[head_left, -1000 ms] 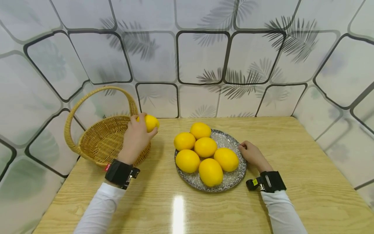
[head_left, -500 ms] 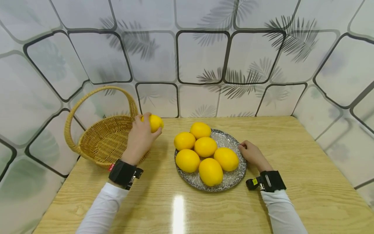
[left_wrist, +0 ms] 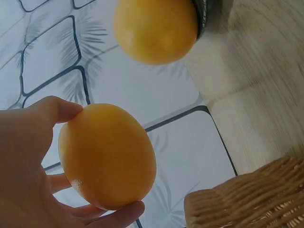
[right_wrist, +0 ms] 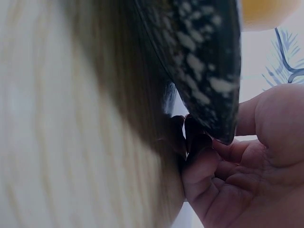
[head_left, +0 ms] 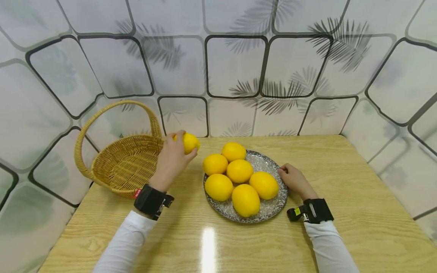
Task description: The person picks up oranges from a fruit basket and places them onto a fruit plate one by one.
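My left hand (head_left: 172,161) grips a yellow lemon (head_left: 189,143) between thumb and fingers, held above the table just right of the wicker basket (head_left: 102,168). In the left wrist view the same lemon (left_wrist: 108,156) fills the grasp, thumb on one side and fingers on the other. My right hand (head_left: 296,181) pinches the right rim of a speckled grey plate (head_left: 273,206), thumb above and curled fingers beneath, as the right wrist view shows at the plate's edge (right_wrist: 204,71). Several lemons (head_left: 240,171) rest on the plate, mostly toward its left and front.
The basket, with a tall arched handle (head_left: 112,106) and a small red tag (head_left: 137,193), stands at the table's left. Bare wood (head_left: 191,239) stretches in front of the plate. A patterned wall (head_left: 235,68) closes off the back and sides.
My left hand has moved right with the lemon, from over the basket's right rim toward the plate. The right hand and the plate have stayed in place.
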Demonstrator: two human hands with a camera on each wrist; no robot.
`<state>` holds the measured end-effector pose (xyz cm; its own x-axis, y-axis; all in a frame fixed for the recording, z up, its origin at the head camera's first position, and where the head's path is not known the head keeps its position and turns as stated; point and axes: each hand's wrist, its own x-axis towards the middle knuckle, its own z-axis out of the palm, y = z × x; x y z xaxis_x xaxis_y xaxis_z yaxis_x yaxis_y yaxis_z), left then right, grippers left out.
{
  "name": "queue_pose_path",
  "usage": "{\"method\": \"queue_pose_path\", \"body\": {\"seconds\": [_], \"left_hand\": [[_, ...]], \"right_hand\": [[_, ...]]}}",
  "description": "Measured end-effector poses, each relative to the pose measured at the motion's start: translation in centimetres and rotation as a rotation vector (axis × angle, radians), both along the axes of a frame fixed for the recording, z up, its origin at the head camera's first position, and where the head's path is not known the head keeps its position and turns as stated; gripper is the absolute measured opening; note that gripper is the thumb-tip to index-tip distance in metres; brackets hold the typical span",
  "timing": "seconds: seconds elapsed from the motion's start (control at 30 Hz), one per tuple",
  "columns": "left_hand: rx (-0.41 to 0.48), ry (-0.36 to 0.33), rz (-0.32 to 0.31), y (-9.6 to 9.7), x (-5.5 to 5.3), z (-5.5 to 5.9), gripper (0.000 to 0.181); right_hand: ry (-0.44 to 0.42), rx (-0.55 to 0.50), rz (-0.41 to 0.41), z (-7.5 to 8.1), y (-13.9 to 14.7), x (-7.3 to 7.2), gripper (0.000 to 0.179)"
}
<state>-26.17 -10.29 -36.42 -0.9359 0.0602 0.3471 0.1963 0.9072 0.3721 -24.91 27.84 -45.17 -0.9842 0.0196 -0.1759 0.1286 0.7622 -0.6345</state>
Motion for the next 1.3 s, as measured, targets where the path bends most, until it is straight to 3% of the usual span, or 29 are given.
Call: {"method": "queue_pose_path", "body": {"seconds": [0.2, 0.8, 1.3], "left_hand": [[0.009, -0.026, -0.018, 0.8, 0.0, 0.0, 0.069], [-0.002, 0.018, -0.094, 3.4, 0.2, -0.1, 0.068], [-0.040, -0.043, -0.155, 6.4, 1.0, -0.3, 0.070]], "right_hand": [[-0.007, 0.008, 0.003, 0.0, 0.0, 0.0, 0.040], [-0.009, 0.003, 0.004, -0.1, 0.1, -0.1, 0.040], [0.010, -0.014, 0.021, 0.1, 0.1, 0.1, 0.038]]}}
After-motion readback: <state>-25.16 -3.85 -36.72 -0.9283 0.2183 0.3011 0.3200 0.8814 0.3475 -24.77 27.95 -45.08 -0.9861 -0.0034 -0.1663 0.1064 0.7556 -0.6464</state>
